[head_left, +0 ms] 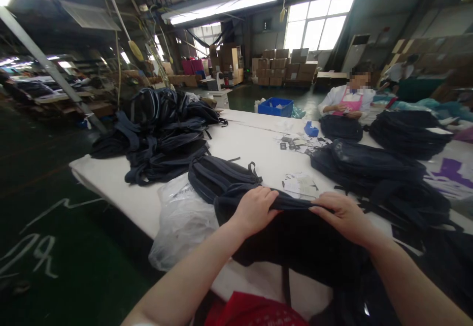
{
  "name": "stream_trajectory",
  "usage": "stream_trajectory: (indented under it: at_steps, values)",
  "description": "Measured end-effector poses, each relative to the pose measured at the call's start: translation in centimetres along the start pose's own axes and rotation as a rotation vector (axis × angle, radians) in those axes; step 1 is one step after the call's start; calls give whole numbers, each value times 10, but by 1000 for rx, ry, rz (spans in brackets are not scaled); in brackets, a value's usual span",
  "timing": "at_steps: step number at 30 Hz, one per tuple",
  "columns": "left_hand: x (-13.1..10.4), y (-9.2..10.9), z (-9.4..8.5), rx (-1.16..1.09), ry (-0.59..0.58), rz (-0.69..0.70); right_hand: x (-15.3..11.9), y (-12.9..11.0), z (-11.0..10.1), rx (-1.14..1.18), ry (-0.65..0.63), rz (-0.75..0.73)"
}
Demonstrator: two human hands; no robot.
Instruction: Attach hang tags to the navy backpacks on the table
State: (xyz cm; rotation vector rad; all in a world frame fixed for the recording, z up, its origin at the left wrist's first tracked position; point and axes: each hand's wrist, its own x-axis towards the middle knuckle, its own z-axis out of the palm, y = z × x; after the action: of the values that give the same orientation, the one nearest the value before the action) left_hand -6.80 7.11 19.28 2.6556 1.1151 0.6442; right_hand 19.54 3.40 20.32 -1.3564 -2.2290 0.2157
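A dark navy backpack [295,240] lies in front of me at the near edge of the white table [244,139]. My left hand [257,209] pinches the upper edge of its fabric. A short way to the right, my right hand [338,212] grips the same edge, thumb beneath and fingers on top. The fabric runs taut between both hands. Just beyond lies another navy backpack [221,173] with its straps up. A clear plastic bag [185,222] rests left of my left hand. White tags [300,184] lie past the held edge.
Piled backpacks [166,134] stand at the left of the table; more navy backpacks [369,163] lie at the right. Small cards [295,143] and a blue holder [311,129] are mid-table. A person in a pink apron [351,100] is across. A blue crate [275,107] stands beyond.
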Motion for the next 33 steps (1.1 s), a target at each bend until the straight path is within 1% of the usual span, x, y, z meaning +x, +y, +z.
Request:
stream_trajectory:
  at_steps: [2, 3, 4, 6, 7, 8, 9, 11, 13, 15, 18, 20, 22, 24, 26, 28, 29, 30, 33]
  values:
    - [-4, -8, 4, -127, -108, -22, 2, -1, 9, -12, -24, -31]
    - [-8, -13, 7, -223, -149, -59, 2, 0, 16, -22, -27, -39]
    - [-12, -18, 11, -335, -179, -122, 3, 0, 23, -30, -28, -44]
    - [-22, -26, 19, -536, -223, -303, 4, 0, 42, -49, -25, -54]
    - [-27, -29, 23, -593, -232, -392, 3, -2, 52, -60, -33, -65]
    - [-31, -31, 27, -610, -231, -451, 3, -4, 62, -71, -47, -79]
    - [-36, -32, 31, -588, -220, -467, 3, -6, 71, -83, -66, -92]
    - [-46, -33, 36, -457, -161, -388, 2, -10, 85, -112, -90, -99]
    - [-55, -32, 39, -260, -84, -271, 2, -11, 92, -137, -91, -93]
    - [-63, -30, 42, -57, -44, -219, 1, -11, 94, -162, -86, -93]
    - [-70, -27, 49, 139, -52, -212, 0, -9, 91, -176, -78, -81]
    - [-71, -25, 55, 185, -92, -173, 1, -9, 89, -162, -68, -63]
    - [-69, -24, 59, 167, -139, -138, 1, -9, 90, -160, -49, -55]
    - [-65, -26, 60, 65, -164, -161, -2, -12, 91, -184, 27, -50]
    - [-62, -30, 59, -113, -199, -227, -8, -22, 94, -210, 174, -30]
    - [-61, -33, 57, -312, -262, -324, -20, -40, 99, -168, 299, 1]
    - [-61, -34, 56, -404, -293, -381, -27, -51, 102, -116, 308, 24]
    - [-62, -34, 55, -492, -317, -441, -34, -63, 107, -47, 271, 58]
    - [-65, -32, 55, -720, -325, -584, -52, -95, 128, 180, 16, 201]
